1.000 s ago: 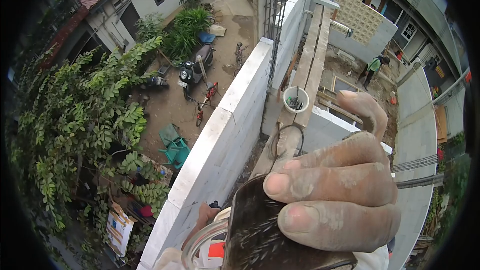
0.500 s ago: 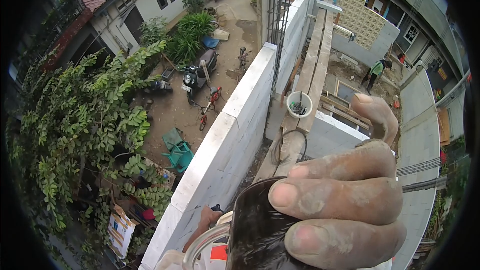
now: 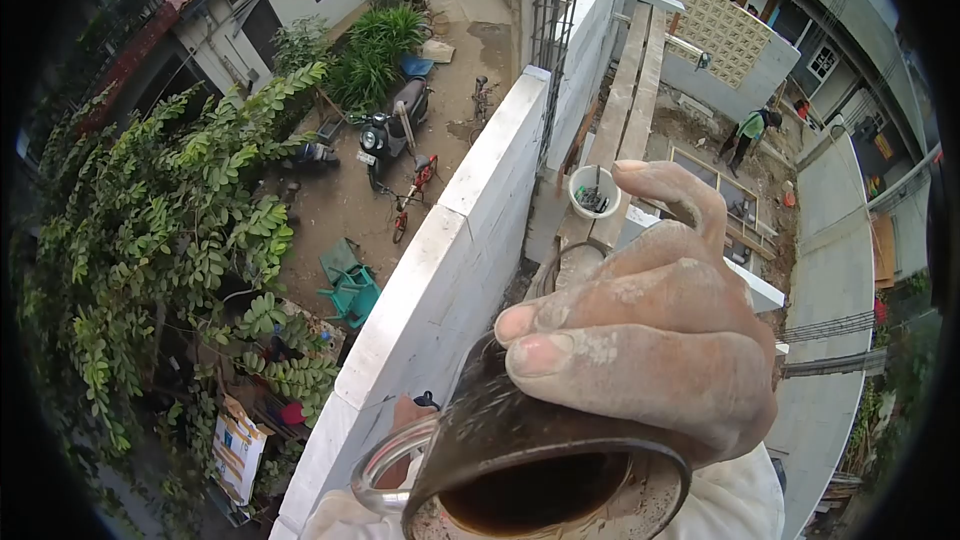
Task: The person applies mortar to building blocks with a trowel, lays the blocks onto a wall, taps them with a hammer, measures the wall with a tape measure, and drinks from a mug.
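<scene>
Close to the camera, my right hand [image 3: 650,350] reaches in from the right, its fingers wrapped around a glass mug [image 3: 455,430]. Dust or dried mortar coats the fingers, and one finger is curled away from the mug. Dark brown liquid [image 3: 535,490] shows inside the mug's tilted mouth, and the clear handle [image 3: 385,465] sticks out to the left. My left hand does not show. Below the mug, pale clothing [image 3: 735,495] is partly visible.
A white block wall [image 3: 420,310] runs along the left, with rebar rising beyond it. On a plank walkway [image 3: 625,90] stands a white bucket [image 3: 594,192] holding dark items. A person [image 3: 750,135] bends on the ground below. A motorbike [image 3: 395,130] and green chairs [image 3: 348,285] are in the lane.
The mug has tilted toward me, bringing its mouth and the liquid into view. My right hand has turned with it and shifted slightly left, showing more of its back.
</scene>
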The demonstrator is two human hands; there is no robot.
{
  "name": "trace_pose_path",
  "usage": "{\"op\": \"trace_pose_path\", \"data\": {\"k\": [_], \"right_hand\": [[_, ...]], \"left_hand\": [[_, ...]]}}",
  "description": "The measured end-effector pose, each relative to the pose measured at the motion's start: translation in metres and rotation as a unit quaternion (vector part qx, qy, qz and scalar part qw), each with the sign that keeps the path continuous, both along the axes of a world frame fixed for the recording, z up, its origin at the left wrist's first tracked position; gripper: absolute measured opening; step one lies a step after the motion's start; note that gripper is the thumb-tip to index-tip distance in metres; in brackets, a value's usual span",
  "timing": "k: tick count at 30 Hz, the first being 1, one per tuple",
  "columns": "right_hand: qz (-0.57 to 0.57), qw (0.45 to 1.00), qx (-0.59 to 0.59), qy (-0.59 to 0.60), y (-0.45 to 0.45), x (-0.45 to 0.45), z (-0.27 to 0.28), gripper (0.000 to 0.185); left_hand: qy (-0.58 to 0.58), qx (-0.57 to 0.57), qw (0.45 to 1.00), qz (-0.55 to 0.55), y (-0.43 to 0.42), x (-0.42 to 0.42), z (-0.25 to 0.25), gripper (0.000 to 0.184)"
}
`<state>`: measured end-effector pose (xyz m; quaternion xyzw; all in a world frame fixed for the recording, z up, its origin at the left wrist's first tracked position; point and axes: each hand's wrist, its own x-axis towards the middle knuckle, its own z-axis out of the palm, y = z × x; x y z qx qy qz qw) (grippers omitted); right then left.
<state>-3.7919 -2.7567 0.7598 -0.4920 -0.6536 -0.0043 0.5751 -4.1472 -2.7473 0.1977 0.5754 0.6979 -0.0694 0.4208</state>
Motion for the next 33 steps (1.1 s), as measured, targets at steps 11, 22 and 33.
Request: {"op": "trace_pose_path", "data": {"k": [11,22,33], "right_hand": [[0.029,0.994,0.036,-0.100,0.014,0.034,-0.038,0.032],[0.013,0.989,0.057,-0.134,0.004,0.048,-0.029,0.029],[-0.024,0.996,0.060,-0.055,-0.011,0.025,-0.019,0.026]], "left_hand": [[-0.027,-0.006,0.999,-0.018,-0.006,0.000,-0.002,0.043],[-0.038,0.012,0.998,-0.042,-0.001,-0.002,-0.004,0.042],[0.004,0.009,0.999,-0.035,-0.008,-0.003,0.009,0.044]]}}
